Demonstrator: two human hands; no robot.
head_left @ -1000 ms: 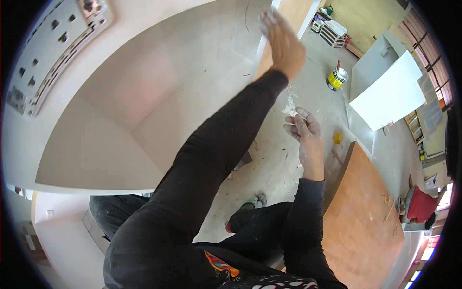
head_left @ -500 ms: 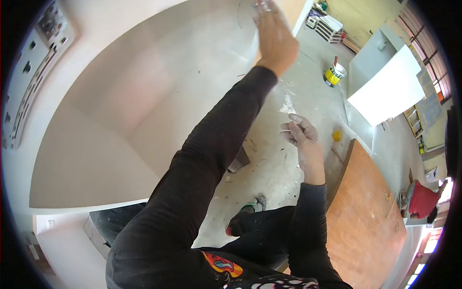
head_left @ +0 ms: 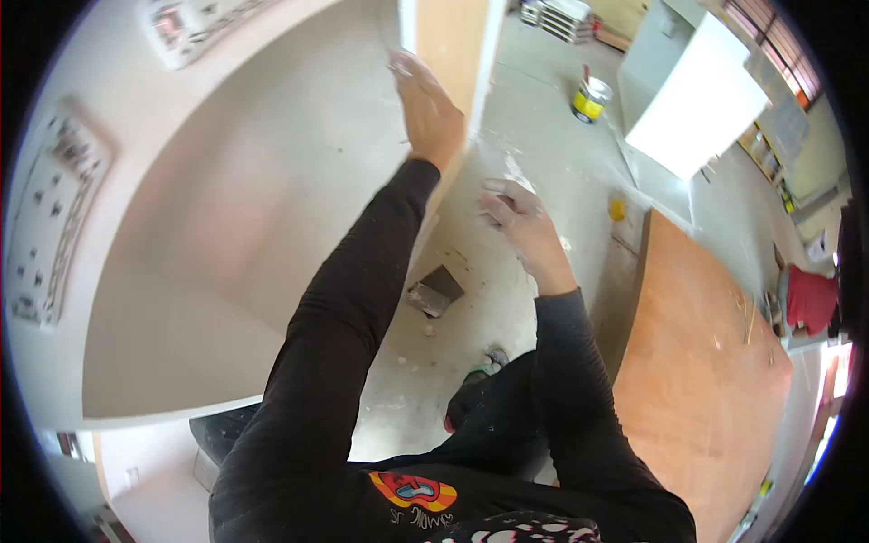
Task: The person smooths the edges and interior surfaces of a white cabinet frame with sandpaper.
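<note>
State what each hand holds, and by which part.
Left hand lies flat on the cabinet panel, holding nothing. Right hand is curled; whether it holds anything cannot be told.

Out on the dusty concrete floor [head_left: 534,136], a paint can [head_left: 589,98] with a yellow label stands upright, a stick rising from it. Nearer in, a small yellow lump [head_left: 616,210] lies just off the corner of a big plywood sheet [head_left: 706,362]. A dark sanding block [head_left: 435,290] sits tilted on the floor. A white cabinet [head_left: 697,100] stands behind the can. Far right, a red bundle [head_left: 810,300].
</note>
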